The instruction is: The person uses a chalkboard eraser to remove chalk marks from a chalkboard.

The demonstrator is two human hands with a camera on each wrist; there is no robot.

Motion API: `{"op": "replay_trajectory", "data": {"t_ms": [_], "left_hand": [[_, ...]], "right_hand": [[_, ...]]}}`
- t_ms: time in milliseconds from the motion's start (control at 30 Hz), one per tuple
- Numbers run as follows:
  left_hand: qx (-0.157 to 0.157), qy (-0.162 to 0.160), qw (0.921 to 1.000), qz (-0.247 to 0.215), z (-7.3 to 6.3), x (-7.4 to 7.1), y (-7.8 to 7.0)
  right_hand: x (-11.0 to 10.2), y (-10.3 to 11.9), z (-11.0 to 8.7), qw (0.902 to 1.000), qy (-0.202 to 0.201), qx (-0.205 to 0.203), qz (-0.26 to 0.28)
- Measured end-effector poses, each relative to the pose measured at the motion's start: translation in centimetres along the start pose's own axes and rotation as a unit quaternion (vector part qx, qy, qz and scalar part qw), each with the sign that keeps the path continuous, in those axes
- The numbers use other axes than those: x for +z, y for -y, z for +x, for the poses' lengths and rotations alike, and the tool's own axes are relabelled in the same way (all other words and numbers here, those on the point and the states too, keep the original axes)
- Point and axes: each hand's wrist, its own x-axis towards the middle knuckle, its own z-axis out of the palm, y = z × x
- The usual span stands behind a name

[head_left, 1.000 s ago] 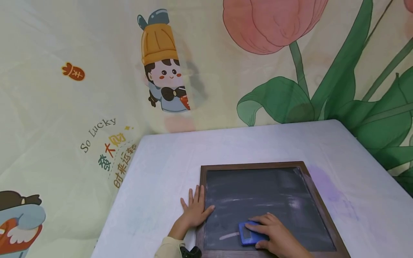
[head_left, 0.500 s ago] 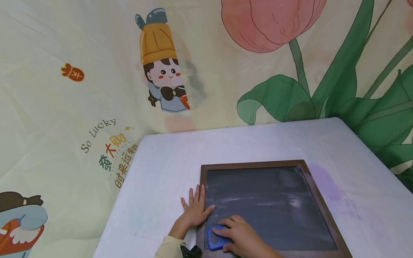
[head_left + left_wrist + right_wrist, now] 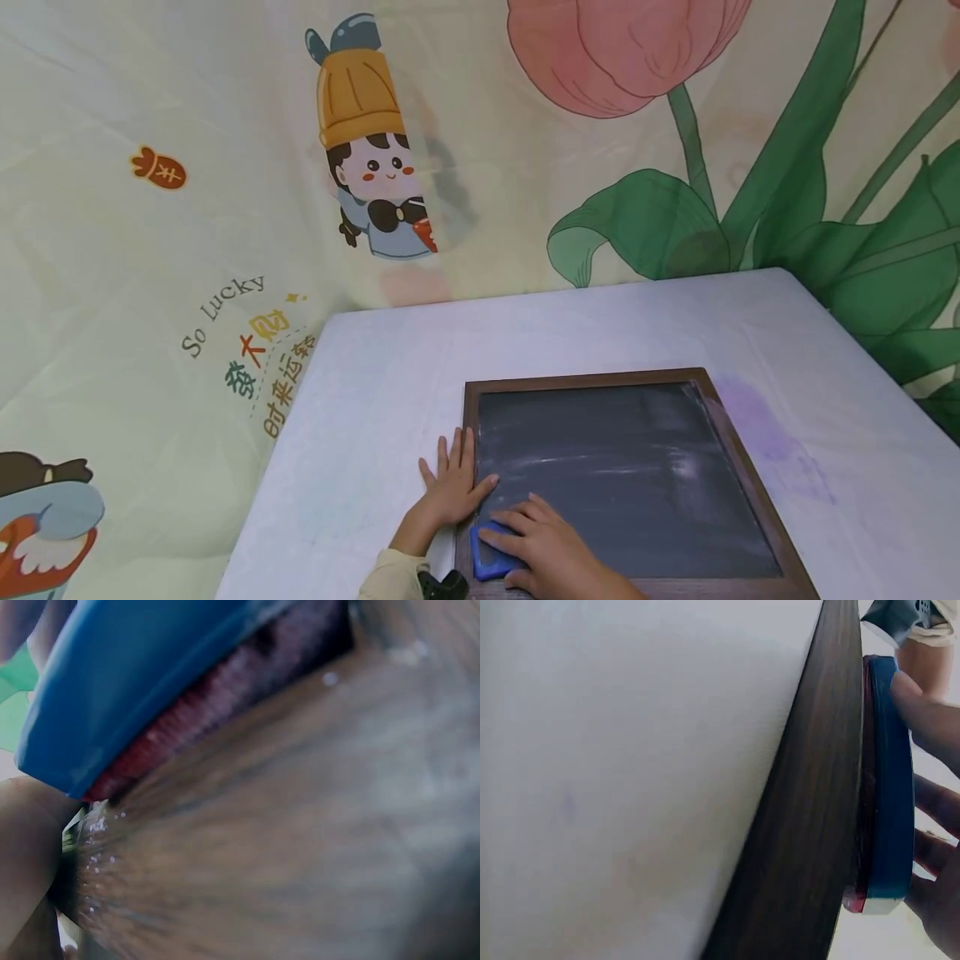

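Observation:
A blackboard (image 3: 622,467) with a brown wooden frame lies on the table, marked by faint pale smears. My left hand (image 3: 452,493) rests on the frame's left side, fingers spread and thumb reaching over the dark surface. With the fingers and thumb of my right hand (image 3: 553,546) I grip a blue chalkboard eraser (image 3: 489,560) at the board's lower left corner, just below my left thumb. Seen close in the left wrist view, the eraser (image 3: 135,682) has a reddish, chalk-dusted felt underside (image 3: 217,701). The right wrist view shows the eraser (image 3: 892,787) over the wooden frame (image 3: 810,787).
The white tabletop (image 3: 390,400) extends behind and beside the board, with a purple stain (image 3: 757,417) to its right. A dark wrist device (image 3: 444,586) sits at my left cuff (image 3: 393,575). A printed cloth (image 3: 480,167) hangs behind the table.
My right hand has slid the eraser leftward along the board's lower edge to the left corner. The white chalk stroke there is gone. My left hand has stayed in place.

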Motion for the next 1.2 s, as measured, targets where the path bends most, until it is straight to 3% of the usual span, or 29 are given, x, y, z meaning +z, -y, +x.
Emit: {"op": "replay_trajectory", "data": {"t_ms": [167,333,533,733,933,1067,1200], "left_hand": [[0.001,-0.006,1.0000,-0.001,0.1,0.1,0.0],[0.003,-0.005,1.0000,-0.002,0.3,0.4,0.2],[0.000,-0.002,1.0000,-0.006,0.2,0.5,0.2],[0.000,-0.005,0.9999,-0.015,0.0,0.2,0.2],[0.006,-0.004,0.9997,-0.023,-0.1,0.3,0.5],[0.010,-0.004,0.9997,-0.023,0.0,0.5,0.6],[0.010,-0.008,0.9997,-0.023,0.1,0.5,0.6]], "right_hand": [[0.2,-0.2,-0.4,0.9998,-0.011,-0.012,0.011],[0.1,-1.1,-2.2,0.9982,-0.047,0.019,0.032],[-0.6,-3.4,-6.5,0.9892,-0.116,0.087,0.021],[-1.4,-6.0,-11.7,0.9742,-0.151,0.166,-0.016],[-2.0,-8.3,-16.2,0.9588,-0.178,0.213,-0.061],[-2.4,-9.5,-18.4,0.9497,-0.193,0.238,-0.067],[-2.3,-10.0,-19.1,0.9471,-0.191,0.250,-0.063]]}}
